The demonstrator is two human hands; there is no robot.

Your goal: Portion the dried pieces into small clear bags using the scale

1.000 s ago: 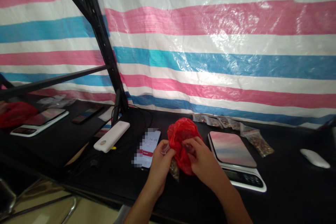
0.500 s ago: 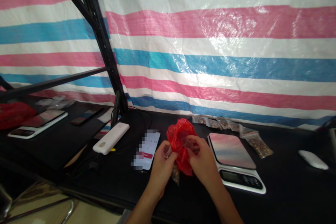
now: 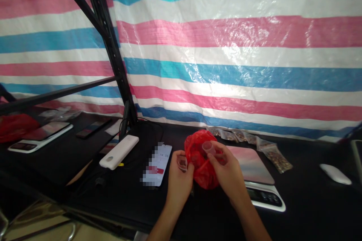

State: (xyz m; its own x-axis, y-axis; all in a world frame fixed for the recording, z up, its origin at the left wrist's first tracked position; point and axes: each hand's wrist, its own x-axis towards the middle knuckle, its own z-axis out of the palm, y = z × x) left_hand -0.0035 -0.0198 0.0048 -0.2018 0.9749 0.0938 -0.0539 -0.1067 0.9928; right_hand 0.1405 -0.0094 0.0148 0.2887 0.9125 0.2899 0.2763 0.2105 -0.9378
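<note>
My left hand is closed around a small clear zip bag, its mouth spread apart between the fingers. Most of this bag is hidden behind the hand. Close by on the right, my right hand pinches a small clear plastic cup over a red plastic bag. The red bag stands open on the table between both hands, and what lies inside is unclear. Just beyond my right hand is a white kitchen scale, partly covered by that hand.
Several zip bags of small brownish pieces lie along the back. A phone and a white power bank are on the left, a white mouse on the right. Another scale sits on the neighbouring table.
My right hand has lifted the clear cup into plain view and shifted right. The left hand has turned, so the filled part of its zip bag is now mostly hidden.
</note>
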